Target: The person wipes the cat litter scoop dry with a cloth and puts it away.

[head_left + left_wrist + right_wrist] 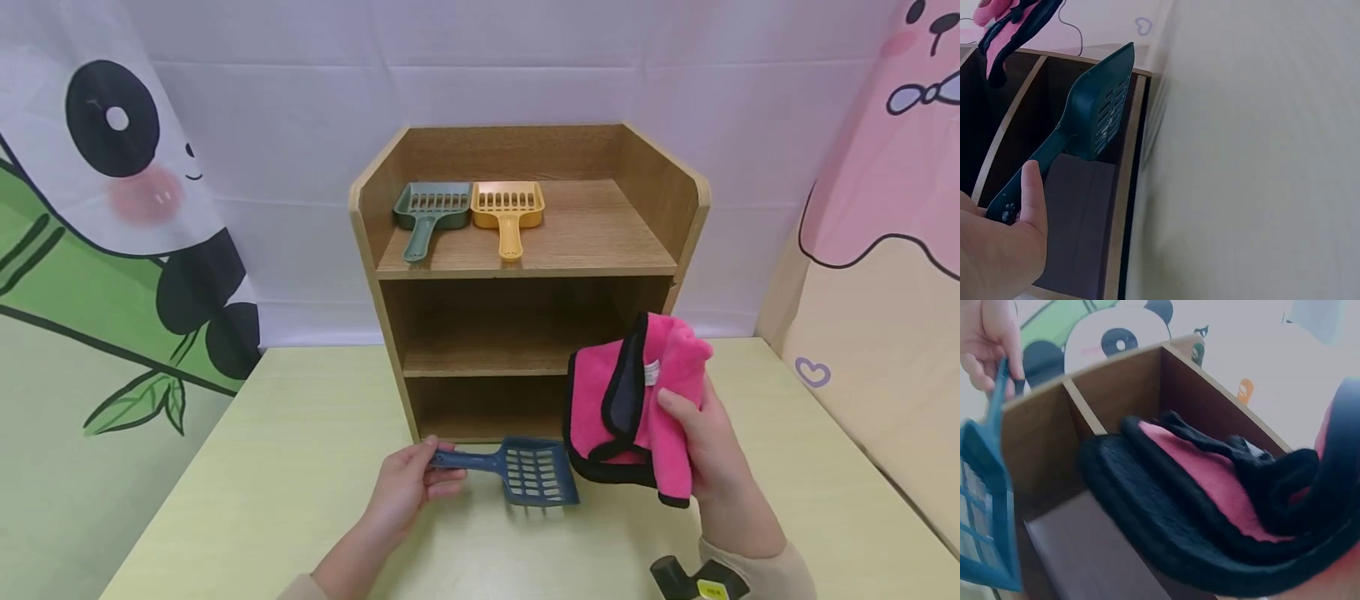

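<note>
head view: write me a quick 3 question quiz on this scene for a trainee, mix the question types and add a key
1. Multiple choice. By which part does the left hand hold the blue scoop?
a) the slotted pan
b) the handle
c) the front edge of the pan

2. True or false: in the head view, the yellow scoop lies on the top level of the wooden shelf, just right of the green scoop.

3. Fill the gap: the right hand holds a pink cloth with ____ edging.

Key: 1. b; 2. true; 3. black
</note>
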Tool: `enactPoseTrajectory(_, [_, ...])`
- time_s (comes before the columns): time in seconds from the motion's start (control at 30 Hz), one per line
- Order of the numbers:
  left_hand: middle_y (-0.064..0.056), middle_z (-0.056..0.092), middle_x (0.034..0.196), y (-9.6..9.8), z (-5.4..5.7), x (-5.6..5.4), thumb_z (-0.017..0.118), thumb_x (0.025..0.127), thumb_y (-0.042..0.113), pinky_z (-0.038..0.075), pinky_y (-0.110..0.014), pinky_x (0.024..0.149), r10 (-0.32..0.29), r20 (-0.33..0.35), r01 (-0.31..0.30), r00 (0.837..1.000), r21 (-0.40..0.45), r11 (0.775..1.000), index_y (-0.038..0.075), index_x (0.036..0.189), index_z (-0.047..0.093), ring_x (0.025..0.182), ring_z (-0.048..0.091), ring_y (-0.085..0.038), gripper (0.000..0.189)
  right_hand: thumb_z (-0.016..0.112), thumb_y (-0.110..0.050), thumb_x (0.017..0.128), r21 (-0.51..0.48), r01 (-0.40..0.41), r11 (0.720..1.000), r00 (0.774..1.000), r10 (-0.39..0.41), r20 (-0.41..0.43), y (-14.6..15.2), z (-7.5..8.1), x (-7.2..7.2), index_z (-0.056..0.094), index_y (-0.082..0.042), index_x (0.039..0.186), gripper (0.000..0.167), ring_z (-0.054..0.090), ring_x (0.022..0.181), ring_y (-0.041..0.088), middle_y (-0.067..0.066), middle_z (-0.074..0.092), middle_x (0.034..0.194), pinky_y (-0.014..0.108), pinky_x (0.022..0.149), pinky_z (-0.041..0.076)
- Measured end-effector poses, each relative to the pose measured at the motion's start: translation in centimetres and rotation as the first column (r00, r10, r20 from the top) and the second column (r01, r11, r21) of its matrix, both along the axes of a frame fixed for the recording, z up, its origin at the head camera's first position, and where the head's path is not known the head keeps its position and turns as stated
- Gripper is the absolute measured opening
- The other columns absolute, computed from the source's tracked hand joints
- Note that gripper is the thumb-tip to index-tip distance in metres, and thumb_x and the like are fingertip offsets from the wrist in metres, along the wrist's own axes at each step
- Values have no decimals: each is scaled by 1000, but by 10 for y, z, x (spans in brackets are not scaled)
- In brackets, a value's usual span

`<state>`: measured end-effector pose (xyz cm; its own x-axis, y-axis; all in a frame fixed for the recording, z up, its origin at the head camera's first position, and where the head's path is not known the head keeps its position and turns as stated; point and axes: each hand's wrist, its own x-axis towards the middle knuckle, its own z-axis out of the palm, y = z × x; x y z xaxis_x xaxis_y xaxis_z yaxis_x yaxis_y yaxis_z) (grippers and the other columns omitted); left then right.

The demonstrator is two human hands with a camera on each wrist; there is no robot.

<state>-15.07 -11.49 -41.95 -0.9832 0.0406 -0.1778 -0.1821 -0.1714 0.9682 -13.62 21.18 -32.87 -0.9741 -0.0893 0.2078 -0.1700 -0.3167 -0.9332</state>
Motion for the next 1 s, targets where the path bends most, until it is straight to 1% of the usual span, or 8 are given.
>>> enactPoseTrajectory(0.1, [-12,70,90,-5,8,3,42,102,25,58,-32,69,40,2,-40,999,-1,999,-13,116,54,73,71,-17,42,37,-17,101,-115,-201,973,978,205,25,-4,-2,-2,30,-18,128,28,66,90,10,-4,58,105,24,81,55])
enactPoseTrajectory(0.2, [-12,71,93,-11,16,6,42,102,26,58,-32,70,83,-2,-83,997,-1,997,-12,117,55,75,71,-18,43,31,-27,103,-275,-351,895,914,392,110,-8,-4,-4,30,-18,127,26,67,94,12,-2,62,104,24,87,53])
enactPoseTrajectory(0.33, [-10,71,96,-20,27,12,42,102,28,58,-34,73,135,-26,-135,990,-1,991,-12,119,54,77,72,-19,45,28,-39,102,-428,-355,831,858,471,205,-10,-5,-6,32,-20,128,33,65,96,10,-2,63,104,22,87,53])
enactPoseTrajectory(0.4, [-7,72,95,-25,33,15,43,101,29,58,-35,74,156,-42,-156,987,1,988,-13,119,54,78,72,-19,47,30,-40,101,-434,-321,842,858,452,244,-12,-6,-7,30,-21,129,34,64,95,9,-3,63,103,21,87,53])
enactPoseTrajectory(0.47, [-6,72,92,-30,38,17,44,101,30,58,-36,75,177,-48,-177,983,4,984,-12,118,54,77,72,-19,47,34,-36,101,-378,-276,884,872,395,288,-13,-8,-9,28,-21,129,32,64,95,9,-5,62,103,22,87,52])
enactPoseTrajectory(0.63, [0,71,90,-39,49,22,45,100,32,57,-35,76,218,-61,-217,974,22,976,-9,115,58,78,72,-18,45,40,-26,97,-137,-88,987,895,139,425,-15,-9,-10,25,-23,128,34,59,97,8,-6,54,107,23,86,52])
enactPoseTrajectory(0.83, [2,71,94,-47,60,27,47,98,37,57,-34,77,237,-87,-236,968,17,972,0,109,64,81,72,-17,42,36,-33,99,-15,5,1000,877,2,480,-7,-6,-9,25,-24,131,36,55,100,7,-9,47,112,24,85,51])
enactPoseTrajectory(1.0, [2,72,95,-51,66,29,48,98,38,57,-33,76,233,-119,-227,965,58,972,13,95,71,81,72,-16,34,33,-35,102,188,-66,980,928,-9,373,-3,-4,-8,31,-17,131,35,60,94,9,-8,54,106,29,80,53])
